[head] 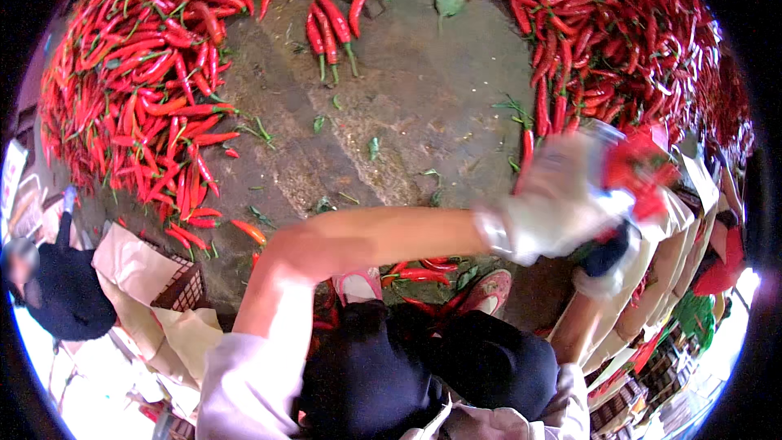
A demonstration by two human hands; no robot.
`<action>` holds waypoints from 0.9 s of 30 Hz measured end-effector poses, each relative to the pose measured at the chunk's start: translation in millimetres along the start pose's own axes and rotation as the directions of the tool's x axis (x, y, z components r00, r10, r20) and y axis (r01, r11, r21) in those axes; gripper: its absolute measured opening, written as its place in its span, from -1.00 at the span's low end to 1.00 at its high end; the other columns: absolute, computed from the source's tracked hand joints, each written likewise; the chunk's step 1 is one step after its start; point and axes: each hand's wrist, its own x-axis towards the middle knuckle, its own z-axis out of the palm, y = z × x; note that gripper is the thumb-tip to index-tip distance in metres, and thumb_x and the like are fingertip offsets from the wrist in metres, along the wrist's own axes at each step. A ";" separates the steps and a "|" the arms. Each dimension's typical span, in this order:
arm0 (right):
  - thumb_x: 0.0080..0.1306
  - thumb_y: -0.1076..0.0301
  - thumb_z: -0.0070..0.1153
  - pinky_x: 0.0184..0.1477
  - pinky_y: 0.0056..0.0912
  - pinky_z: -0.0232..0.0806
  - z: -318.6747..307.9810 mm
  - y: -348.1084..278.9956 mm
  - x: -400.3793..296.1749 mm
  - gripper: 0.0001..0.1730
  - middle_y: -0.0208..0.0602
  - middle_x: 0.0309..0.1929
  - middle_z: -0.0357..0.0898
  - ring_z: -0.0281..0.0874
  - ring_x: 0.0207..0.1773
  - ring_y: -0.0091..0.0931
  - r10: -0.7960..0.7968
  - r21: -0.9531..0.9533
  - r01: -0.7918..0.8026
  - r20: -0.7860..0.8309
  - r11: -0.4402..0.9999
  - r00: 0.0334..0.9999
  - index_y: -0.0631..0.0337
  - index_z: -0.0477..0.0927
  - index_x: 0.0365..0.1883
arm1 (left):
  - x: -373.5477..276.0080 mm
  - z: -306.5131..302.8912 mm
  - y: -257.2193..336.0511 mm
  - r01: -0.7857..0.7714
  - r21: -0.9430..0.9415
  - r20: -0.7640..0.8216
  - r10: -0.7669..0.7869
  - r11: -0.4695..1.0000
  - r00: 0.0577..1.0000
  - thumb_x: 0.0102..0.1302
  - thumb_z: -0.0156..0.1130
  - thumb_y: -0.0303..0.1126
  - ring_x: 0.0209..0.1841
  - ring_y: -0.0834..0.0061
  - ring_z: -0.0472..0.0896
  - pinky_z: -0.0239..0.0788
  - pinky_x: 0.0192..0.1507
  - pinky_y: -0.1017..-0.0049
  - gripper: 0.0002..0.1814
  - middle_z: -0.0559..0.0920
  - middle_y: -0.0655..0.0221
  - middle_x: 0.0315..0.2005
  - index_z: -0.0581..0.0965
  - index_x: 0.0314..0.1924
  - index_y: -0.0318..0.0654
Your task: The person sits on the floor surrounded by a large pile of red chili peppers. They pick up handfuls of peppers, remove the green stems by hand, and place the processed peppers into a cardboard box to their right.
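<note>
My left hand (544,201), in a pale glove, reaches across in front of me to the right and is blurred. Close below it is my right hand (608,253), in a glove with a dark patch. A blurred bunch of red chili peppers (641,174) is held between the two hands, though the fingers are hard to make out. Just beyond them stands a crate lined with brown paper (675,211). Three red peppers (330,36) lie side by side on the bare floor, their green stems toward me.
Heaps of red peppers rise at the left (140,73) and right (611,43) of the concrete floor (391,110). Loose peppers (424,275) lie between my shoes. A paper-lined crate (180,287) stands at the left, near another person (67,293). Leaves and stems litter the floor.
</note>
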 end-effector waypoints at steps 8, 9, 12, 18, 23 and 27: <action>0.33 0.26 0.06 0.02 -0.45 0.33 -261.7 -28.4 -52.4 -0.74 -0.30 -0.24 0.59 0.54 -0.13 -0.46 -0.093 -0.112 0.045 -0.472 0.993 0.877 0.26 0.56 -0.13 | 31.0 194.8 54.5 -0.564 0.022 0.759 0.354 0.825 0.547 0.08 0.28 0.07 -0.11 0.03 0.58 0.44 -0.07 0.09 -0.21 0.55 -0.04 -0.14 0.29 0.21 -0.21; 0.33 0.27 0.07 0.02 -0.45 0.33 -290.1 -21.0 -58.4 -0.73 -0.30 -0.23 0.60 0.54 -0.13 -0.47 -0.073 -0.108 0.019 -0.523 0.994 0.849 0.26 0.55 -0.11 | 28.7 179.4 38.6 -0.572 0.057 0.697 0.378 0.818 0.610 0.06 0.27 0.01 -0.19 0.07 0.59 0.45 -0.12 0.12 -0.35 0.56 0.00 -0.24 0.39 0.05 -0.26; 0.33 0.29 0.09 0.02 -0.46 0.34 -352.2 -4.0 -73.8 -0.70 -0.30 -0.19 0.60 0.54 -0.12 -0.47 -0.039 -0.148 -0.087 -0.689 0.985 0.724 0.25 0.53 -0.03 | 25.6 111.5 -24.2 -0.504 0.212 0.464 0.368 0.837 0.806 0.01 0.24 -0.11 -0.35 0.14 0.61 0.46 -0.24 0.16 -0.59 0.59 0.08 -0.43 0.57 -0.32 -0.36; 0.34 0.33 0.13 0.02 -0.47 0.35 -265.5 -10.2 -35.4 -0.60 -0.31 -0.13 0.61 0.54 -0.09 -0.49 -0.723 -0.876 -0.172 -0.472 0.452 0.504 0.23 0.49 0.12 | 14.2 -106.3 -87.3 0.072 0.734 -0.180 0.092 0.675 0.979 0.04 0.33 -0.19 -0.28 0.15 0.59 0.46 -0.24 0.18 -0.66 0.59 0.14 -0.35 0.54 -0.25 -0.24; 0.27 0.44 0.18 0.14 -0.47 0.28 23.5 -28.5 33.2 -0.51 -0.31 0.04 0.57 0.49 0.05 -0.50 -0.439 -0.738 0.300 0.006 0.604 0.898 0.22 0.48 0.20 | -15.5 -233.7 -93.6 0.497 0.781 -0.608 0.279 0.378 0.744 -0.03 0.46 -0.11 -0.02 0.10 0.51 0.41 -0.03 0.13 -0.42 0.54 0.12 -0.09 0.50 -0.02 -0.18; 0.11 0.27 0.29 0.27 -0.15 0.24 214.4 26.9 113.6 -0.42 -0.05 0.12 0.50 0.40 0.22 -0.14 -0.349 -0.590 0.794 0.720 0.147 0.600 0.21 0.50 0.13 | -14.2 -267.0 -127.1 0.641 0.736 -0.675 0.164 0.218 0.719 -0.09 0.46 0.09 0.02 -0.01 0.49 0.40 0.02 0.11 -0.24 0.49 0.09 0.02 0.45 0.08 -0.15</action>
